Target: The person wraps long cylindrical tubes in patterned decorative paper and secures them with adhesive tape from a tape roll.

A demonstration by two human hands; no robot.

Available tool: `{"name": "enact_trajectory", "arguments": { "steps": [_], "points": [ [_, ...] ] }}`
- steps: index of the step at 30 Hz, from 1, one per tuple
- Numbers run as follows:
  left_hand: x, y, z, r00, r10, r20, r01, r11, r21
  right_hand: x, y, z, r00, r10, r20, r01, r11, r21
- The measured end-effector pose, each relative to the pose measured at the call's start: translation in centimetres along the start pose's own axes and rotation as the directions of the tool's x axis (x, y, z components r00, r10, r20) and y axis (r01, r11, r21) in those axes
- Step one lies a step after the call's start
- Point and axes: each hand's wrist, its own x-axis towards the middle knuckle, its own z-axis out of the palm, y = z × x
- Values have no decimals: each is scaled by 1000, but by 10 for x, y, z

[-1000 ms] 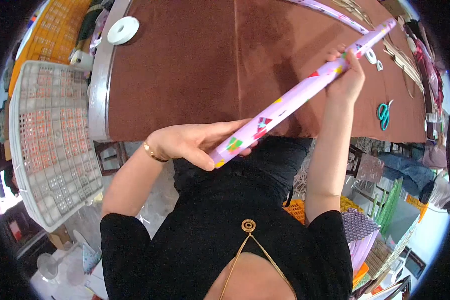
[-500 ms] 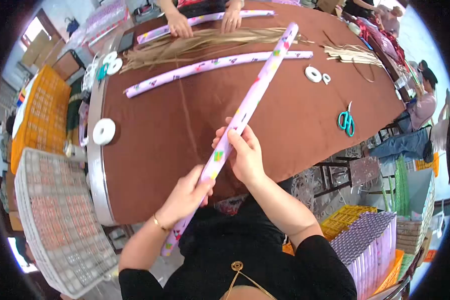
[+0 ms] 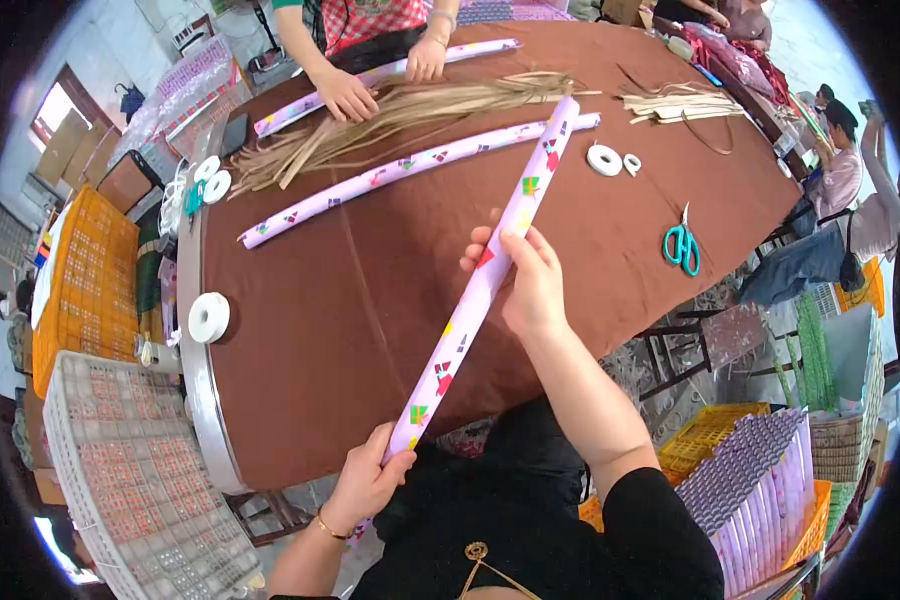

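A long lilac wrapping paper roll (image 3: 463,340), printed with small coloured figures, slants across my front over the table. My left hand (image 3: 368,474) is closed round its lower part, and a bit of the roll shows below the wrist. Farther up, my right hand (image 3: 525,275) grips the roll with the thumb on top and fingers behind. The upper end points away from me. Beyond it, a second lilac roll (image 3: 370,182) lies on the brown table, partly crossed by the held one. Brown flat strips (image 3: 410,112) lie behind that.
Across the table, another person's hands (image 3: 348,96) rest on the strips beside a further roll. White tape rolls (image 3: 208,317) lie at the left edge and right of centre. Teal scissors (image 3: 682,246) lie at right. Crates (image 3: 120,460) flank the table; one holds lilac rolls (image 3: 760,500).
My hands have moved farther apart along the roll, the left towards its lower end and the right upward. The view has shifted slightly. The other person's left-side hand has moved over the strips.
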Motion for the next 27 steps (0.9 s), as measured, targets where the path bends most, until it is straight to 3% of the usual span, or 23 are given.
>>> {"name": "enact_trajectory", "arguments": {
  "steps": [6,9,11,15,20,25,27],
  "points": [
    [7,-3,-3,994,-85,63,90,994,-66,0,5,0,999,18,-30,-18,1000,15],
    [22,3,-3,984,-118,131,146,962,-230,-9,10,3,997,78,-9,-77,997,25],
    [37,15,-2,976,-94,194,158,924,-348,-16,17,6,994,106,5,-106,994,29],
    [66,38,2,977,-92,192,159,915,-372,-28,23,12,989,121,83,-125,991,37],
    [88,47,8,975,-14,220,143,800,-583,-37,26,13,979,135,150,-148,986,78],
    [92,49,16,973,-66,222,176,835,-522,-39,26,15,974,125,191,-130,991,16],
    [90,47,22,987,6,163,71,884,-461,-39,27,14,972,132,194,-139,990,23]
  ]
}}
